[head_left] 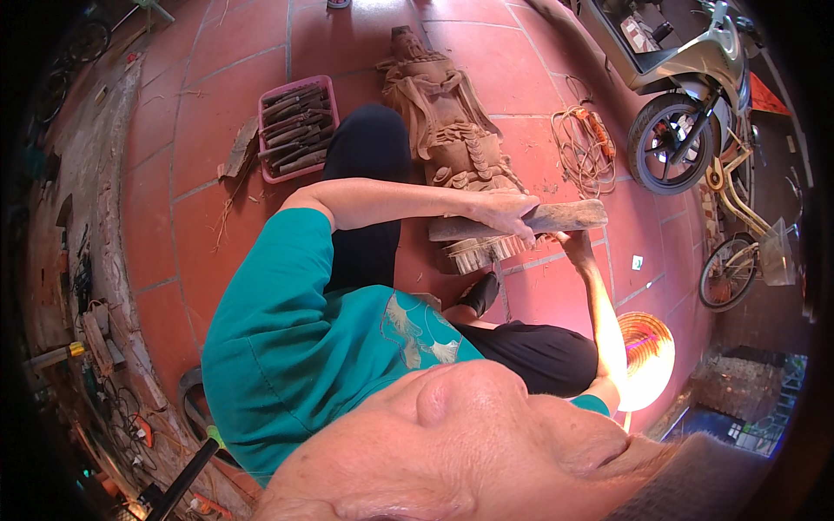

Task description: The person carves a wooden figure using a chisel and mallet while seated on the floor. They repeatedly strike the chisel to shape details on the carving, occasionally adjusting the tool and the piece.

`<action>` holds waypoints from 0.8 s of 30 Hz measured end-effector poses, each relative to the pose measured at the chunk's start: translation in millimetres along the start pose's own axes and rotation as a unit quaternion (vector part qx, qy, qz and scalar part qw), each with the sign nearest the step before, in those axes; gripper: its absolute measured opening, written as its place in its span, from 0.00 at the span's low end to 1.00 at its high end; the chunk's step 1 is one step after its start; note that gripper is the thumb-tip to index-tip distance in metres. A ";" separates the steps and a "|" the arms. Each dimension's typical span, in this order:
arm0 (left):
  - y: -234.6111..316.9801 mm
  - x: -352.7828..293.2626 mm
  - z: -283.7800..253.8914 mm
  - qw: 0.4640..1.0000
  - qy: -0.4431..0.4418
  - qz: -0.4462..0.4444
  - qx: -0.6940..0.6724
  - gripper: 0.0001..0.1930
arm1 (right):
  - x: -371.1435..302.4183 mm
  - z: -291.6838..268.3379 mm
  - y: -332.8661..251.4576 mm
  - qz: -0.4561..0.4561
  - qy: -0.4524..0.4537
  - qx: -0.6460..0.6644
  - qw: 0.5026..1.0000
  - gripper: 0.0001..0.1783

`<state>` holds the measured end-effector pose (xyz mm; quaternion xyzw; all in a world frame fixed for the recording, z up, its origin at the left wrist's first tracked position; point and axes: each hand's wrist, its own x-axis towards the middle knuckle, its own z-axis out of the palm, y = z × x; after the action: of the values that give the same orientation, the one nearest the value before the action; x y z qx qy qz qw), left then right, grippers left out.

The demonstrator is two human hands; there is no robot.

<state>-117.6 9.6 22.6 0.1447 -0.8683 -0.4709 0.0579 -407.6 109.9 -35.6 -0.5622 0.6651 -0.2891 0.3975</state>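
Observation:
A carved brown wooden statue of a robed, bearded figure lies on its back on the floor, its base toward me. Across its lower end is a long, worn wooden bar. My left hand is closed around the middle of this bar, fingers bent over it. Just below the bar's right part is my right hand, close against its underside. Its fingers look curled, but the bar partly hides them and whatever they hold. A pink basket of several carving tools stands left of the statue.
Red tiles cover the floor. Right of the statue lies a coiled cord with an orange power tool. A motorbike, a bicycle and a conical hat are at the right. Bark lies beside the basket.

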 end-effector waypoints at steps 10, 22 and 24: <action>2.0 -0.7 0.1 1.000 0.006 0.006 0.008 0.37 | -2.1 -0.8 -2.4 -0.001 0.008 -0.022 1.000 0.11; 4.5 -2.5 -0.2 1.000 0.006 0.002 -0.008 0.35 | -0.2 -3.9 2.1 0.009 -0.008 -0.041 0.999 0.14; 4.6 -3.7 -1.0 1.000 0.006 0.004 -0.014 0.35 | -0.2 -2.2 0.8 0.004 -0.002 -0.036 0.999 0.11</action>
<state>-114.8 12.3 27.1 0.1429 -0.8620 -0.4817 0.0670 -409.9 110.2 -35.1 -0.5743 0.6764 -0.2620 0.3795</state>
